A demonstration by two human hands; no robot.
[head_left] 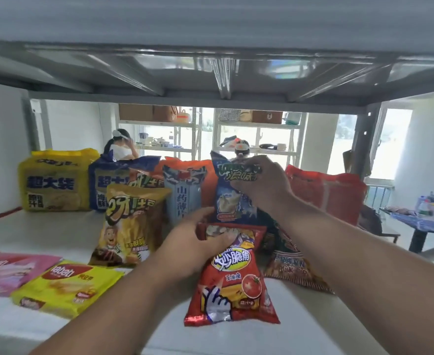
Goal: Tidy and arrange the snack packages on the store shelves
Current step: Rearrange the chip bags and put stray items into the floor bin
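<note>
Nearest the camera, on the white shelf (57,336), a yellow wafer pack (67,288) lies flat at the front left w/ a pink wafer pack (11,271) just beside it, further left. Centre front, a red corn-snack bag (232,280) lies face up, its top end under the left hand (198,242), whose fingers curl over the bag's top edge and grip it. To the right of that bag and partly under the right forearm lies a dark red patterned bag (292,262), also flat. Behind, the right hand (264,185) is clamped on the top of a blue chip bag (230,196), fingers wrapped over its upper edge, holding it upright approx. in line w/ the standing row. Left of it stands a pale blue bag (182,198), then two golden-yellow bags, the front one (131,221) leaning, the other mostly hidden behind it. At the back stand a big yellow multipack (54,180), a dark blue multipack (105,183), an orange pack (192,167) and a red multipack (331,193). Step in hand, I'd judge: standing the blue bag into the row while taking up the red one. Next move prob. calls for letting the blue bag settle so it stays up on release, then lifting the red bag by its top and standing it in front or beside, label out. The flat packs are not yet sorted. Beyond the shelf, other racks and two people, blurred.
</note>
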